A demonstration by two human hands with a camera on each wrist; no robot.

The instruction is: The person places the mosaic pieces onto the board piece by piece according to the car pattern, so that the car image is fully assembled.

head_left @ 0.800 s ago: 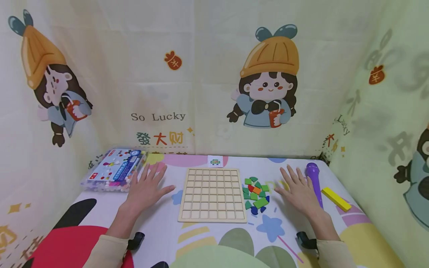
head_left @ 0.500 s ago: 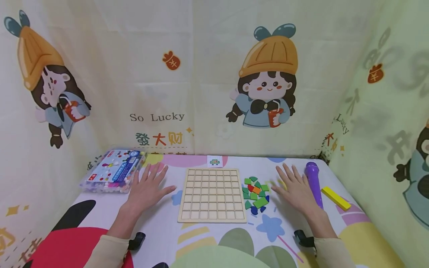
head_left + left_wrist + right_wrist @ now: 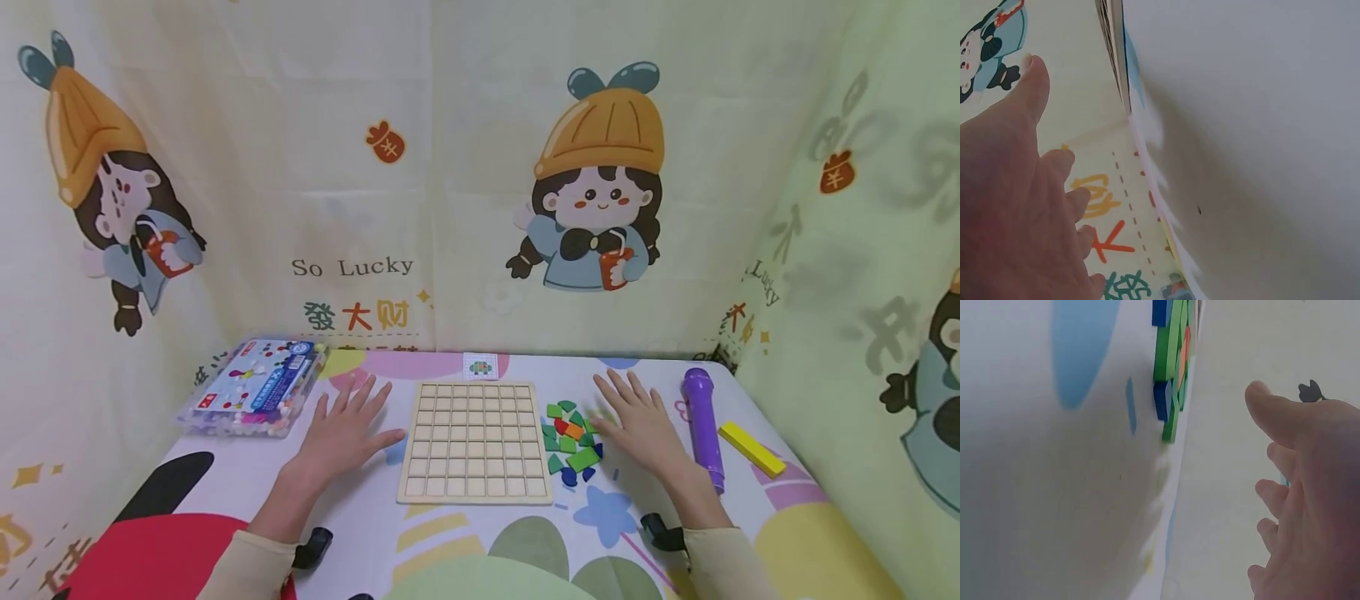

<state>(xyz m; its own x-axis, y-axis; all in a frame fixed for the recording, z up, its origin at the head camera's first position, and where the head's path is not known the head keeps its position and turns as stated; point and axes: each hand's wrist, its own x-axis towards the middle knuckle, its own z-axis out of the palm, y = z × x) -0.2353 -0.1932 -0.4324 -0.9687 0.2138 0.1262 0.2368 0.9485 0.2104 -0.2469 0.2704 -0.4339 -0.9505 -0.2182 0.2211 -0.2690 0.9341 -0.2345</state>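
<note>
My left hand (image 3: pixel 345 433) is held with fingers spread over the table, just left of a wooden grid board (image 3: pixel 476 443) with square cells. In the left wrist view that hand (image 3: pixel 1016 194) holds nothing, and the board's edge (image 3: pixel 1116 62) stands beyond the thumb. My right hand (image 3: pixel 641 429) is spread as well, its thumb overlapping the right side of a cluster of small coloured blocks. Among them are a green block (image 3: pixel 582 459), an orange one (image 3: pixel 573 431) and a dark blue one (image 3: pixel 569 477). The right wrist view shows the right hand (image 3: pixel 1310 487) apart from the blocks (image 3: pixel 1166 353).
A clear plastic case (image 3: pixel 255 387) with a printed label stands at the back left. Behind the board lies a small picture card (image 3: pixel 480 367). On the right are a purple toy microphone (image 3: pixel 702 425) and a yellow bar (image 3: pixel 752 448). Printed curtains enclose the table.
Both hands have moved inward, the left toward the board and the right toward the blocks, uncovering more of the purple microphone. The objects on the table stay where they were.
</note>
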